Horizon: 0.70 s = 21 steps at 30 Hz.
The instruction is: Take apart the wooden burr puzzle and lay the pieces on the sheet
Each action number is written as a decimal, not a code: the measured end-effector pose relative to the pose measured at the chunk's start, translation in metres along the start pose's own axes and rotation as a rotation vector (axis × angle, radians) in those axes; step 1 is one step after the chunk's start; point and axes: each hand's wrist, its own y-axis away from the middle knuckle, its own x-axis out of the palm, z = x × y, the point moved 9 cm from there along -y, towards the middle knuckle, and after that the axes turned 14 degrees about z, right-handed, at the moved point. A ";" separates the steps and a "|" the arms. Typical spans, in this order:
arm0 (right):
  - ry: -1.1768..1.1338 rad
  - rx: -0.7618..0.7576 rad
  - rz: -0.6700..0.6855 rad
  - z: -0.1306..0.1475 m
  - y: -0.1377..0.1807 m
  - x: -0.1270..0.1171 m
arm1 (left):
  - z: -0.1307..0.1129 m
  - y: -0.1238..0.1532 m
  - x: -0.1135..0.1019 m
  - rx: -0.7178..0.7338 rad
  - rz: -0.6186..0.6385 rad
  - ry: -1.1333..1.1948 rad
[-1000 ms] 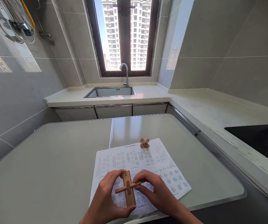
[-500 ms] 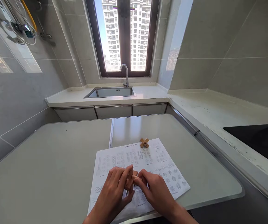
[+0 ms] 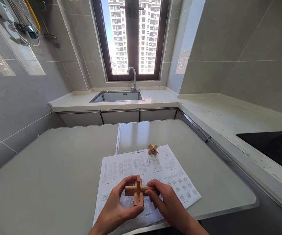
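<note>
Both hands hold a wooden cross-shaped puzzle (image 3: 137, 192) just above a printed instruction sheet (image 3: 170, 173) on the grey table (image 3: 57, 173). My left hand (image 3: 115, 209) curls round its left and lower side, thumb under the upright bar. My right hand (image 3: 166, 204) pinches the right end of the crosswise bar. A second, smaller wooden cross puzzle (image 3: 152, 149) lies on the sheet's far edge, beyond both hands.
A counter with a steel sink (image 3: 117, 96) and tap (image 3: 132, 76) runs under the window at the back. Another counter on the right carries a black hob (image 3: 273, 148). The table's front edge is just below my wrists.
The puzzle has been turned in my hands: one second ago its numbered flat bar faced me, then my fingers covered it, and it now stands as an upright cross.
</note>
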 end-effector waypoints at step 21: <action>0.159 -0.093 -0.001 -0.004 0.002 0.004 | -0.001 0.006 -0.019 0.148 -0.140 0.210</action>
